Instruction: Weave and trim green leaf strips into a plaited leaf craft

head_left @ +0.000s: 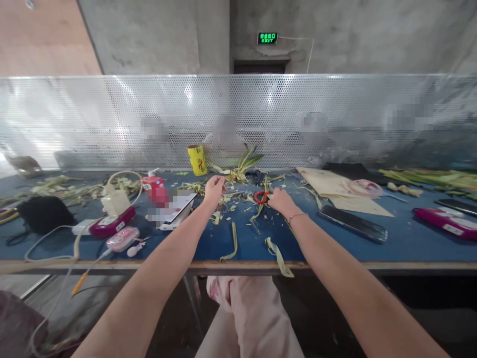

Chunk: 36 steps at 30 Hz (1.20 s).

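Observation:
Both my arms reach out over a blue table top. My left hand is curled, its fingers closed among pale green leaf scraps; what it pinches is too small to name. My right hand rests with bent fingers right beside red-handled scissors, touching or nearly touching them. Cut leaf strips lie between my arms near the table's front edge. A bunch of long green leaves lies just beyond my hands.
A yellow can stands at the back. Left: a red carton, a white phone, pink devices, cables, a black pouch. Right: a dark phone, brown paper, a magenta device. A perforated metal screen backs the table.

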### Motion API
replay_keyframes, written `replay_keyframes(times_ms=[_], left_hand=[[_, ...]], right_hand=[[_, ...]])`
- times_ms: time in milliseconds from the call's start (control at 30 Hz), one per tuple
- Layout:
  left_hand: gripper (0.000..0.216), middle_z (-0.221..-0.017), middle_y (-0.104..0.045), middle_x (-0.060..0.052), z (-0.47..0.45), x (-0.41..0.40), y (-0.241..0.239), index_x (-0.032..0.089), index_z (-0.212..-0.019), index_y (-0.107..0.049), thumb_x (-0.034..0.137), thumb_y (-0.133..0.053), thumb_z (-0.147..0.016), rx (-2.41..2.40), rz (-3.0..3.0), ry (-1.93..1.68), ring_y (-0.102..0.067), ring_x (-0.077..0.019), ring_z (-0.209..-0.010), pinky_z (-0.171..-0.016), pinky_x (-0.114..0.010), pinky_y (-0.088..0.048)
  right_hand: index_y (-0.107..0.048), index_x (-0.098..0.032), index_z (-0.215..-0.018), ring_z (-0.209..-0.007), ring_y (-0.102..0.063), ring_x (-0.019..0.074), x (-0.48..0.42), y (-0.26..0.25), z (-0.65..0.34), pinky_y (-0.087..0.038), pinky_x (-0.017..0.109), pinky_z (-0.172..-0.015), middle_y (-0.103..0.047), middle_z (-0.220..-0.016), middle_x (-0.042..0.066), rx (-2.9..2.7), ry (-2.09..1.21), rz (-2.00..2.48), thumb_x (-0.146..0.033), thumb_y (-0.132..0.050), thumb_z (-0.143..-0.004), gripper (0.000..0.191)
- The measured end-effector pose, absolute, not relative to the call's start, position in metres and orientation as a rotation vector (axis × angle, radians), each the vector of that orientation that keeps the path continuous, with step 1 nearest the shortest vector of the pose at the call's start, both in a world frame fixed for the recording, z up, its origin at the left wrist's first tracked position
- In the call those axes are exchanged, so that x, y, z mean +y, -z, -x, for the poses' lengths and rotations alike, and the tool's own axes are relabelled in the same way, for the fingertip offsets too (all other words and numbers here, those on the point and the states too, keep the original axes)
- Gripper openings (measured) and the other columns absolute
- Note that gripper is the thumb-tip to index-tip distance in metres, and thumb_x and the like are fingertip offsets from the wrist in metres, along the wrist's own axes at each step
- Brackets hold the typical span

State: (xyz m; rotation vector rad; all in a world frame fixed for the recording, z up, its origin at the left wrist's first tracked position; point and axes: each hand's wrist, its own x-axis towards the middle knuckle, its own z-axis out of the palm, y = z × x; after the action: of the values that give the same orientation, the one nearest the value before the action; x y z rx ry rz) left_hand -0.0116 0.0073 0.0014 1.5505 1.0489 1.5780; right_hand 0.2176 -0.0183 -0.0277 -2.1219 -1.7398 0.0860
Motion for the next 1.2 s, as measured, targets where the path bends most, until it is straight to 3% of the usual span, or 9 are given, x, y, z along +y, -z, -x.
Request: replay_keyframes(times_ms=[200,400,533,733,900,1033,1200], left_hand=[[0.013,-0.047,-0.046,0.005,0.01,0.002,-0.005,0.016,-0.073,-0.053,0.025,-0.046,-0.079,1.068,-1.556,-1.572,-0.038,-0.0065,-0.037,-0.041,-0.02,-0.03],[0.015,-0.044,-0.045,0.005,0.01,0.001,-0.006,0.016,-0.073,-0.052,0.026,-0.045,-0.081,1.063,-1.561,-1.555,-0.037,-0.0064,-0.036,-0.04,-0.02,-0.028],[0.015,-0.044,-0.045,0.005,0.011,0.003,-0.005,0.016,-0.073,-0.052,0.027,-0.046,-0.08,1.056,-1.58,-1.542,-0.037,-0.0066,-0.036,-0.04,-0.02,-0.028],[0.015,-0.043,-0.044,0.006,0.008,0.0,-0.005,0.017,-0.073,-0.052,0.028,-0.046,-0.081,1.051,-1.56,-1.515,-0.036,-0.007,-0.035,-0.039,-0.02,-0.027],[0.016,-0.044,-0.045,0.006,0.009,-0.001,-0.006,0.017,-0.073,-0.052,0.031,-0.048,-0.08,1.043,-1.558,-1.512,-0.037,-0.0065,-0.036,-0.04,-0.02,-0.029],[0.016,-0.044,-0.046,0.006,0.009,-0.002,-0.007,0.017,-0.073,-0.052,0.032,-0.049,-0.079,1.038,-1.539,-1.503,-0.038,-0.0069,-0.037,-0.04,-0.019,-0.029],[0.016,-0.04,-0.044,0.006,0.007,-0.007,-0.01,0.017,-0.071,-0.052,0.029,-0.046,-0.079,0.996,-1.466,-1.513,-0.035,-0.0065,-0.033,-0.039,-0.019,-0.027]], right_hand=[[-0.049,-0.004,-0.11,-0.092,-0.062,0.0304,-0.022,0.024,-0.22,-0.045,0.031,-0.069,-0.061,-0.096,0.024,-1.743,-0.139,2.174,-0.034,-0.058,-0.072,0.049],[-0.051,-0.007,-0.107,-0.093,-0.061,0.0317,-0.024,0.023,-0.233,-0.043,0.034,-0.069,-0.062,-0.098,0.023,-1.736,-0.243,2.112,-0.041,-0.046,-0.08,0.044],[-0.045,-0.011,-0.112,-0.086,-0.061,0.0266,-0.027,0.016,-0.231,-0.041,0.031,-0.069,-0.064,-0.093,0.017,-1.539,-0.078,1.939,-0.026,-0.039,-0.083,0.033],[-0.031,-0.018,-0.129,-0.081,-0.059,0.0241,-0.027,0.015,-0.219,-0.04,0.031,-0.071,-0.063,-0.094,0.012,-1.624,0.096,1.671,-0.018,-0.031,-0.086,0.043],[-0.052,-0.016,-0.106,-0.086,-0.06,0.0246,-0.015,0.022,-0.211,-0.038,0.031,-0.072,-0.064,-0.092,0.014,-2.077,0.269,1.869,-0.013,-0.035,-0.085,0.028],[-0.051,-0.015,-0.108,-0.09,-0.059,0.0221,-0.012,0.018,-0.208,-0.037,0.029,-0.075,-0.061,-0.103,0.014,-2.082,0.519,1.834,-0.011,-0.035,-0.085,0.028],[-0.056,-0.017,-0.099,-0.095,-0.057,0.0211,-0.006,0.001,-0.203,-0.037,0.028,-0.077,-0.063,-0.1,0.011,-2.349,0.469,1.71,-0.014,-0.037,-0.086,0.024]])
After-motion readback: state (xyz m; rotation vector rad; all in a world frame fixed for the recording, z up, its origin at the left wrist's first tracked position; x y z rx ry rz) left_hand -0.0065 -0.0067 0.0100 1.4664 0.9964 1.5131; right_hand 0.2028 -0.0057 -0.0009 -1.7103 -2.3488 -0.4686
